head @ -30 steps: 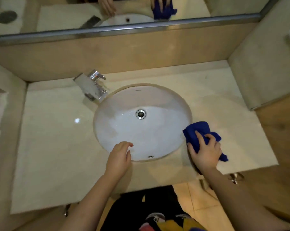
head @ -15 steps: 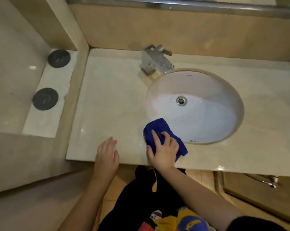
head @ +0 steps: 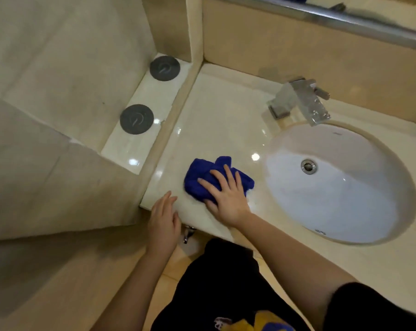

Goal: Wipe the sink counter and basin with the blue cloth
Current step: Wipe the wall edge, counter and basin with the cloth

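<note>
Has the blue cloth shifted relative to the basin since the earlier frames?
Yes. The blue cloth went from the right rim of the basin to the counter left of it, pressed under the right hand.

A: What's at the upper left?
B: One dark round disc (head: 164, 68) and a second disc (head: 136, 119) nearer the frame's middle left, well apart on a glossy side ledge (head: 128, 149).
A: And the upper right?
B: A chrome faucet (head: 300, 101) below a beige wall (head: 285, 44), a metal rail (head: 345, 19) above. Black clothing (head: 221, 283) at bottom centre.
</note>
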`<state>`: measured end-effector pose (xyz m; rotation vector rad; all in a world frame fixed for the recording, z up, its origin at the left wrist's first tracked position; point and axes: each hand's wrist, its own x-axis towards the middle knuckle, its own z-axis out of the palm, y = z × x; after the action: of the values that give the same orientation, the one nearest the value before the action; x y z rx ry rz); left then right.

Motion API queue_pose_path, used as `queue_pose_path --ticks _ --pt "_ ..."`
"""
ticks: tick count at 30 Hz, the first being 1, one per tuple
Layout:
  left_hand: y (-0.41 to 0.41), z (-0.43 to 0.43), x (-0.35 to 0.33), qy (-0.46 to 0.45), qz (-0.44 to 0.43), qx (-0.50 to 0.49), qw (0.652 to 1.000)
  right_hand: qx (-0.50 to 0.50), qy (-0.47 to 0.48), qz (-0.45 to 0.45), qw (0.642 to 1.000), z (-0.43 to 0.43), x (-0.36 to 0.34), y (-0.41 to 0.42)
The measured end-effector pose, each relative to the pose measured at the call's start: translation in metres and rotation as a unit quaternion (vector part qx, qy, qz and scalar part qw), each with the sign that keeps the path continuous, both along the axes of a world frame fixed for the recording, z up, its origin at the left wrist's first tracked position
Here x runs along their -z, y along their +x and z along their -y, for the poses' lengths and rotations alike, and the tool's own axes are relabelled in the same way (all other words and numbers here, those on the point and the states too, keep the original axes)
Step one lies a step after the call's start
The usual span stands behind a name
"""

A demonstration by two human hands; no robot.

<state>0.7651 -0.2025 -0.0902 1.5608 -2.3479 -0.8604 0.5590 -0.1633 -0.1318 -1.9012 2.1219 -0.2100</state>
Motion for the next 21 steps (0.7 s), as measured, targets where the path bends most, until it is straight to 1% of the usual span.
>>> queue_pose_path --ticks 5,8,11,15,18,21 --pt "-0.010 0.007 0.010 -0.021 0.016 0.025 0.999 0.109 0.005 -0.008 0.994 0.027 -0.007 -0.071" --pt "-0.015 0.013 0.012 -0.017 0.018 0.017 1.000 0.150 0.012 -0.015 0.988 0.056 -0.006 -0.105" --pt "-0.019 0.015 0.009 -0.012 0.015 0.004 1.000 0.154 0.013 -0.027 0.988 0.091 -0.007 -0.130" --pt "-0.026 0.025 0.003 -0.003 0.029 -0.004 1.000 0.168 0.023 -0.015 0.985 0.151 -0.012 -0.153" --pt "-0.027 0.033 -0.003 0.008 0.043 -0.025 0.999 0.172 0.027 0.002 0.985 0.189 -0.014 -0.147" --pt "-0.020 0.037 -0.005 0.016 0.056 -0.037 0.998 0.149 0.028 0.017 0.988 0.218 -0.017 -0.130"
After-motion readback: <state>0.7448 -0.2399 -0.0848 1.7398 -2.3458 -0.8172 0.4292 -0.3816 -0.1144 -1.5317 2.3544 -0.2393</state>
